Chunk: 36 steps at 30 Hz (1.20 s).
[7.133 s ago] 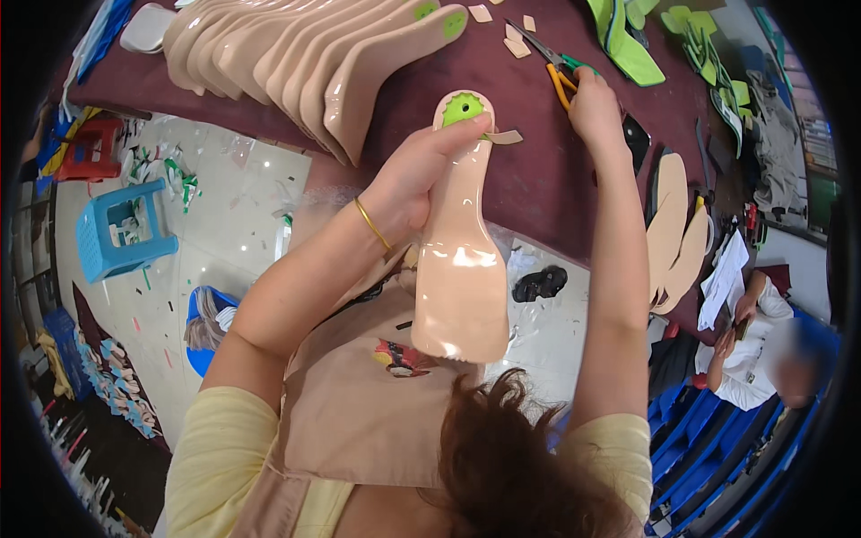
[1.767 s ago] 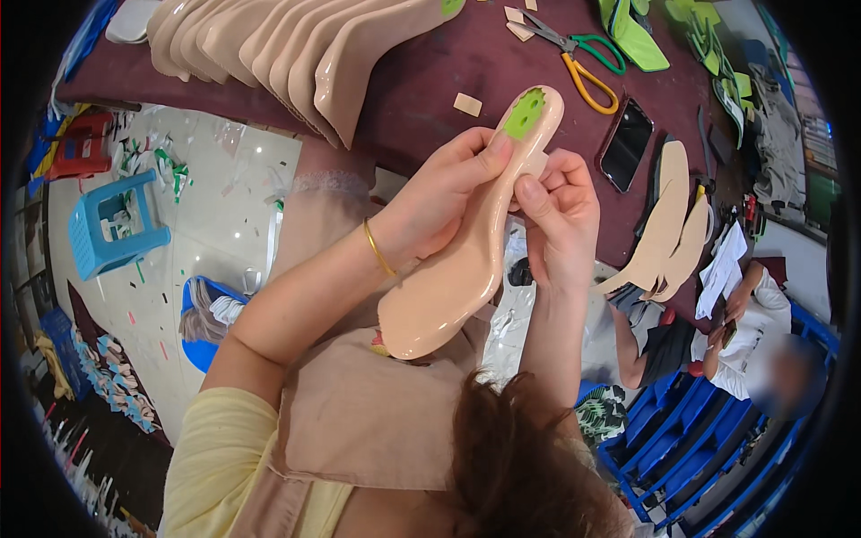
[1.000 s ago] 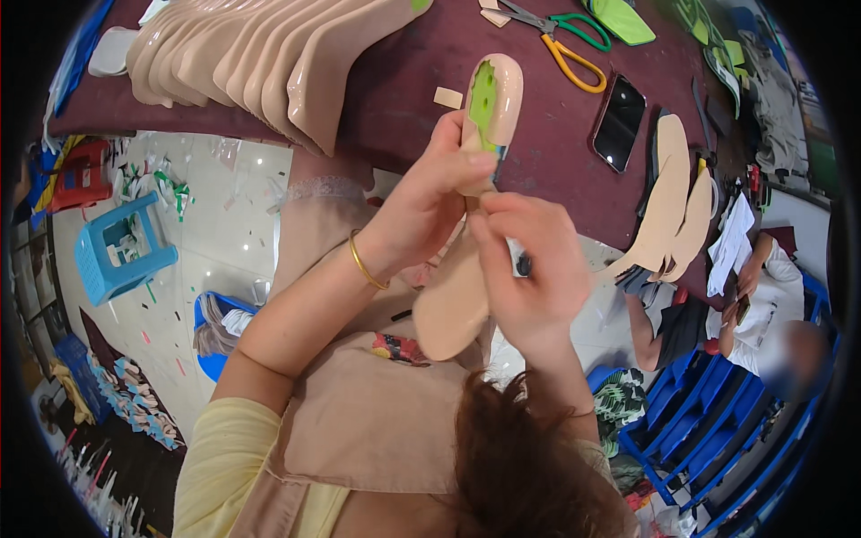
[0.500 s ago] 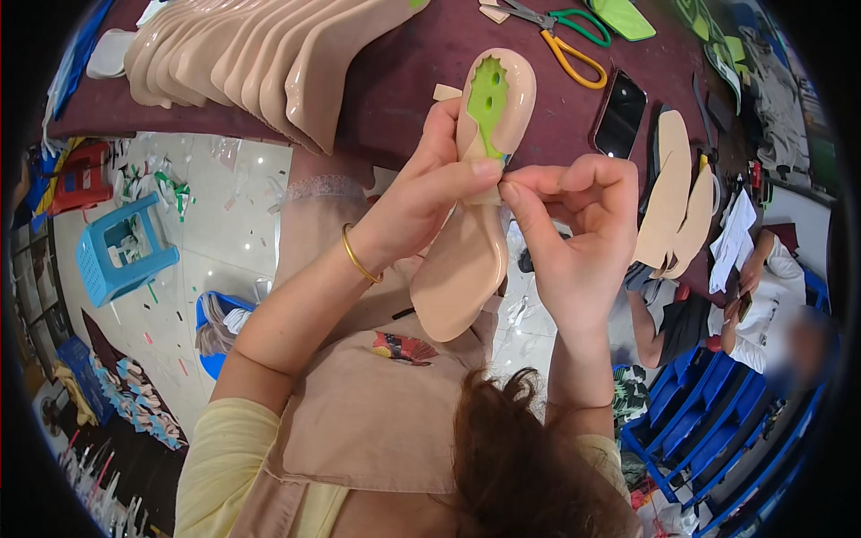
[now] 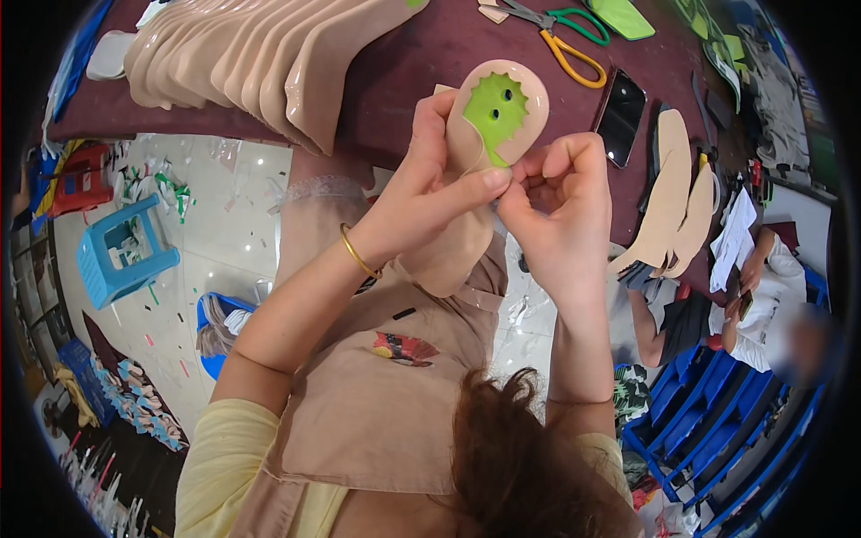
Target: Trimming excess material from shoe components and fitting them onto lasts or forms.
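Observation:
Above my lap I hold a beige-covered shoe insole (image 5: 448,264), its heel end pointing up. On the heel's underside the covering is folded in with a notched edge around a bare green patch (image 5: 499,109) with two dark holes. My left hand (image 5: 430,184) is wrapped round the narrow waist, thumb lying across it. Fingers bent, my right hand (image 5: 565,193) pinches at the insole's right edge just below the green patch. What lies between its fingertips is too small to make out.
Similar beige insoles (image 5: 260,67) stand in a row on the dark red table (image 5: 395,99). Scissors (image 5: 569,49), a phone (image 5: 621,117) and flat beige pieces (image 5: 674,193) lie to the right. A blue stool (image 5: 126,255) stands on the littered floor; at right sits a person (image 5: 776,291).
The insole has been tilted in my left hand, so the heel's underside shows more fully with both holes. My right hand has shifted slightly left and up, still at the edge.

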Available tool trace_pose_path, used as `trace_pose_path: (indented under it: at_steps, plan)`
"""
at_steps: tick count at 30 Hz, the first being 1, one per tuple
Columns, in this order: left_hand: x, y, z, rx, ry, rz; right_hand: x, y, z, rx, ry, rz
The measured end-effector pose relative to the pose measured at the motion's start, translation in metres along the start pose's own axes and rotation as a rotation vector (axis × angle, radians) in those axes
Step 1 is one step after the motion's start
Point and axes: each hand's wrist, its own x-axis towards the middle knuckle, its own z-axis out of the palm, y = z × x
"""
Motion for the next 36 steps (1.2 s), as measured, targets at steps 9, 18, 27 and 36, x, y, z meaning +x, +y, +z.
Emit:
trace_pose_path:
  at_steps: [9, 18, 27, 36]
  plan:
    - [-0.001, 0.003, -0.008, -0.58, -0.083, -0.123, 0.008, 0.046, -0.036, -0.112, 0.173, 0.193]
    - [-0.002, 0.007, -0.007, -0.511, -0.136, -0.132, -0.001, -0.008, -0.014, -0.114, -0.03, -0.188]
    - [-0.002, 0.009, -0.007, -0.313, -0.098, -0.104, -0.003, -0.027, -0.013, -0.23, -0.19, -0.167]
    - [-0.003, 0.007, -0.011, -0.255, -0.133, -0.087, -0.001, -0.019, -0.011, -0.172, -0.18, -0.073]
